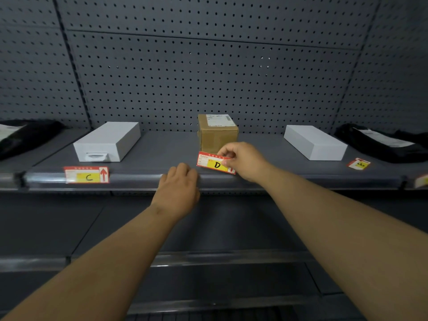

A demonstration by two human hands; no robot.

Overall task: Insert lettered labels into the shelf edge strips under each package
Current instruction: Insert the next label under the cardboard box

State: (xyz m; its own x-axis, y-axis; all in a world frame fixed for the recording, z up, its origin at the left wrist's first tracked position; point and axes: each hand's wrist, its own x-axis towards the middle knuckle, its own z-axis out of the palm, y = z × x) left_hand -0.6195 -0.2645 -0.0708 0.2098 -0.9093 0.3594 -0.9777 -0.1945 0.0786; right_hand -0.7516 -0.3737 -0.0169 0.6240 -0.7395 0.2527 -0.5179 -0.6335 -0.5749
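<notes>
My right hand pinches the red-and-yellow label D by its right end, just above the shelf edge strip and in front of the brown cardboard box. My left hand rests curled on the strip to the left of label D, fingers bent over its top edge. Label C sits in the strip below the left white box. Label E lies loose on the shelf by the right white box.
Black bagged parcels lie at the far left and far right of the shelf. Another label shows at the right edge on the strip. A grey pegboard wall backs the shelf; lower shelves run below my arms.
</notes>
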